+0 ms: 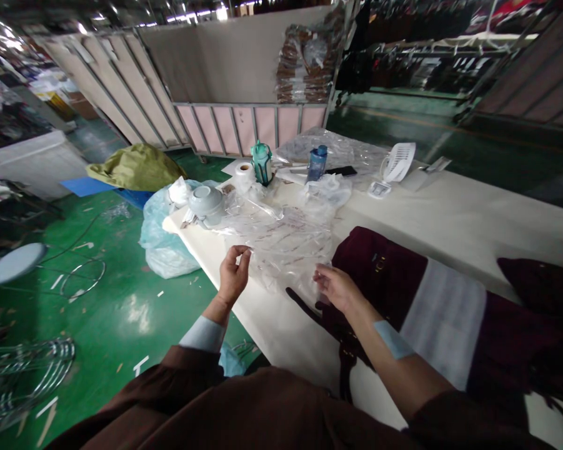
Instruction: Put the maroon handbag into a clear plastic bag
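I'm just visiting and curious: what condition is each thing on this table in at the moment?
Clear plastic bag: flat on the table, pinched at both edges.
Left hand: fingers closed on the bag's edge.
Right hand: fingers on the bag's other edge.
Dark red garment: lying spread on the table.
Blue bottle: upright, capped.
Grey bowl: upside down.

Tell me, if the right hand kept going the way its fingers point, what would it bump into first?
Probably the clear plastic bag. The right hand points left across the table, and its fingers already seem to touch the bag's edge. Depth is hard to judge.
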The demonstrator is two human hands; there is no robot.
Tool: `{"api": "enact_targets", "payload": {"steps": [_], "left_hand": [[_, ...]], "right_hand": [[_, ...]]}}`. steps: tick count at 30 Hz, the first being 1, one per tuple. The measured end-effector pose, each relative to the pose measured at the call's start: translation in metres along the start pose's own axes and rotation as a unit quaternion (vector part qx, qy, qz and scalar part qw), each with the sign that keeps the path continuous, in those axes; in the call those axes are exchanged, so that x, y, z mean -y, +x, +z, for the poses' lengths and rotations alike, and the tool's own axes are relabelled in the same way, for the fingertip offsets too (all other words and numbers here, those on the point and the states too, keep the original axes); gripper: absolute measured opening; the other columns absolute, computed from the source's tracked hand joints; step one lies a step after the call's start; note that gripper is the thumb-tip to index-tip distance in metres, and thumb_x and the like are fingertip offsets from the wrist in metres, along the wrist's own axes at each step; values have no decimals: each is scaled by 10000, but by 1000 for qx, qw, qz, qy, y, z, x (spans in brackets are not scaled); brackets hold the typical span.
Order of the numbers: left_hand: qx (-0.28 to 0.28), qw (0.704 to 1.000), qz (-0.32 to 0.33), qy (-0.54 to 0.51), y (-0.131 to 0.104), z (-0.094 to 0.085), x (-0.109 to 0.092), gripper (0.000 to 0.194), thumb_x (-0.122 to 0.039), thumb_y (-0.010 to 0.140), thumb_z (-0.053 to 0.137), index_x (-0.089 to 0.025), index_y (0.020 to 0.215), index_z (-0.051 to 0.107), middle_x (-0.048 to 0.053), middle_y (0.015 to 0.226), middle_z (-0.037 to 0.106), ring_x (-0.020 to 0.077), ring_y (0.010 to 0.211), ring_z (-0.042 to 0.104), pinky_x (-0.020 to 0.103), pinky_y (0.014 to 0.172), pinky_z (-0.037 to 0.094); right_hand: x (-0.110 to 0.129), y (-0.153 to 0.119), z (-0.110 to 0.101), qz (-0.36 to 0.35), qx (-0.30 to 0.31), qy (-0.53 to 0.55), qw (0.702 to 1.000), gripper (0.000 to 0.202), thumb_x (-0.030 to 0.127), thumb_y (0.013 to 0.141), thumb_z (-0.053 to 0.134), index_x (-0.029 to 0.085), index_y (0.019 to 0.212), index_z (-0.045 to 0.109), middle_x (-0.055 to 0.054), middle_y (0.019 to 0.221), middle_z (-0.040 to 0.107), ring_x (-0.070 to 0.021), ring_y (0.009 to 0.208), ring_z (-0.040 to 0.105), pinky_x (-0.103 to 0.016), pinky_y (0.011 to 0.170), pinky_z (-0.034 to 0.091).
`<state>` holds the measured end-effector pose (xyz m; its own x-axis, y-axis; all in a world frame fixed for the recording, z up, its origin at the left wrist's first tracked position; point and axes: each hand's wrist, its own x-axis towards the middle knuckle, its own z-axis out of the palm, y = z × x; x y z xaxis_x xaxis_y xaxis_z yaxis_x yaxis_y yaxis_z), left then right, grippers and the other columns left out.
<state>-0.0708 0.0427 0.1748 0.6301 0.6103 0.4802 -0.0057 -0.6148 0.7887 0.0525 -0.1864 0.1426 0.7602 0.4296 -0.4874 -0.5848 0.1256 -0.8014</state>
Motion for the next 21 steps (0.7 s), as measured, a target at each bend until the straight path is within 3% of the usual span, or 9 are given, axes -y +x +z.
{"api": "enact_targets", "payload": {"steps": [5,9,11,13,17,19,21], "left_hand": [[-5,1000,-24,16,-1,4,24,189,-357,845,498,-182,830,569,14,771,627,156,760,594,281,754,474],[56,997,20,56,-5,2,28,160,-300,842,490,-172,881,577,47,842,629,181,814,593,330,796,475],[75,991,77,80,-7,-1,10,203,-238,840,469,-160,1004,559,84,959,614,203,902,578,372,843,460],[99,983,136,80,-11,-1,-20,275,-205,852,456,-166,1118,512,105,1061,585,215,1004,546,393,898,432],[218,951,205,78,-20,19,-79,452,-346,806,625,-196,1200,462,106,1151,564,246,1078,516,394,911,414],[238,943,198,119,-22,33,-87,514,-347,775,673,-195,1215,457,101,1133,581,256,1049,533,397,884,419],[230,945,163,165,-18,42,-79,387,-264,815,628,-192,1171,495,69,1000,625,233,951,575,371,830,430]], "right_hand": [[46,-23,-18,-17,76,-12,997,286,289,625,754,164,856,641,-31,791,650,-121,682,595,-203,546,449],[58,-37,-24,-75,27,-64,995,306,360,584,775,154,744,615,-11,676,610,-102,592,544,-199,487,386],[56,-38,-24,-91,-2,-50,995,345,393,551,791,151,697,592,12,624,580,-81,543,508,-196,473,361],[53,-38,-22,-98,-20,-32,994,381,412,519,806,150,676,577,27,599,563,-68,521,489,-191,465,350],[49,-36,-11,-99,-34,-53,993,417,472,534,788,159,683,556,32,585,552,-65,493,474,-187,444,342],[47,-36,-7,-111,-29,-71,991,426,500,557,768,163,683,540,41,566,528,-61,471,451,-186,430,327],[46,-35,-9,-133,-16,-89,987,437,526,580,743,166,651,506,54,526,477,-58,446,415,-187,416,301]]}}
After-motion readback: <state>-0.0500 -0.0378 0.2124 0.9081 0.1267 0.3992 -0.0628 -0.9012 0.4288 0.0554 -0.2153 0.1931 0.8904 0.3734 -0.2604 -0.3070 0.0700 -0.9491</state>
